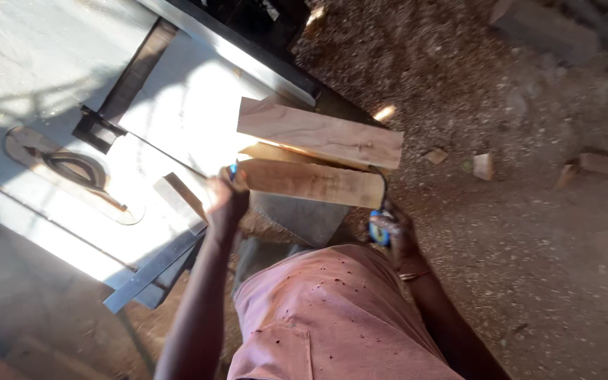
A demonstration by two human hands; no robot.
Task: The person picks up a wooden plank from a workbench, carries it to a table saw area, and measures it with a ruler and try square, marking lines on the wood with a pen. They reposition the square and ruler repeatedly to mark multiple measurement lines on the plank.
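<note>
Looking down from the head camera, the left hand (226, 199) sits at the centre of the frame, fingers closed around a small blue thing at the left end of the lower board (311, 183). This board lies at the centre, over the edge of the grey saw table (177, 105), and it reaches toward the right. The right hand (397, 232) is just below the board's right end, fingers curled around a blue tape measure (379, 232); a thin dark band runs from it up around the board's end. A second board (318, 134) lies just above, partly on a third piece. Small wood offcuts (483, 167) lie on the sawdust ground at the right.
</note>
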